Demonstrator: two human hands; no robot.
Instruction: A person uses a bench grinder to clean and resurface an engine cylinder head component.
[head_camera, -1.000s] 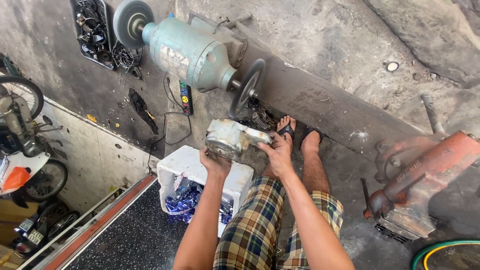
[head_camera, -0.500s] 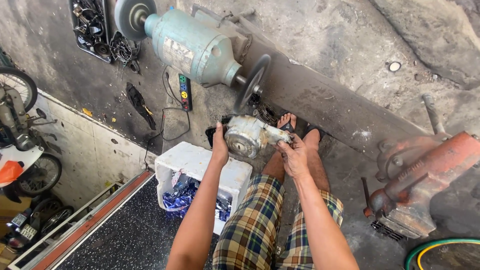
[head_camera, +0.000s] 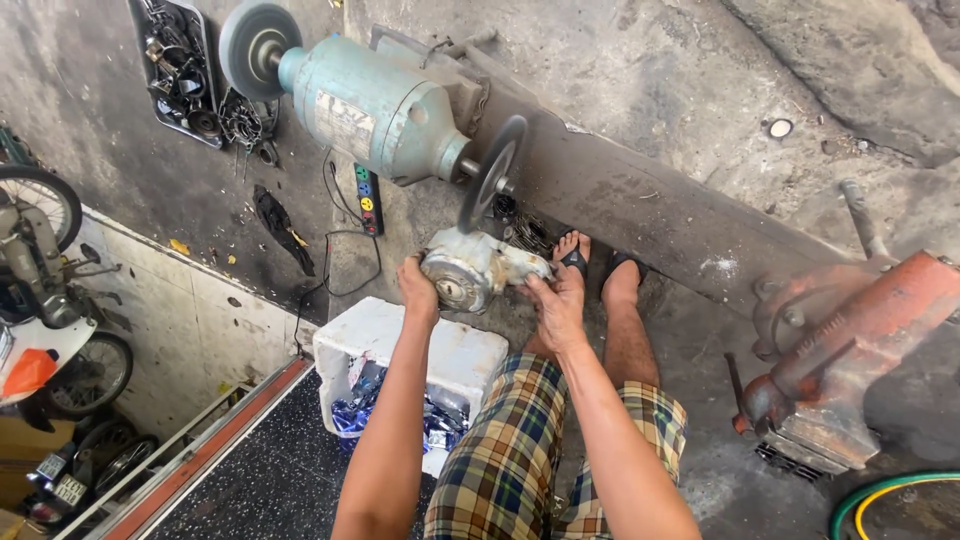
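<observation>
A grey cast-metal motor housing (head_camera: 470, 266) is held up in both hands, just below the dark wheel (head_camera: 488, 172) on the right end of a pale green bench grinder (head_camera: 385, 105). My left hand (head_camera: 418, 287) grips the housing's round left end. My right hand (head_camera: 558, 300) holds its right side. The housing's top edge sits close under the wheel; I cannot tell if they touch. My legs in checked shorts and my feet in sandals (head_camera: 590, 262) are below.
A white foam box (head_camera: 400, 345) with blue wrappers stands by my left knee. A black tray of metal parts (head_camera: 180, 70) lies upper left, a power strip (head_camera: 367, 198) under the grinder. A rusty orange vise (head_camera: 850, 350) sits right, a green hose (head_camera: 890, 495) at the lower right corner, motorbikes (head_camera: 45, 300) left.
Both hands have carried the housing up and to the right, from over the foam box to just under the grinder's wheel.
</observation>
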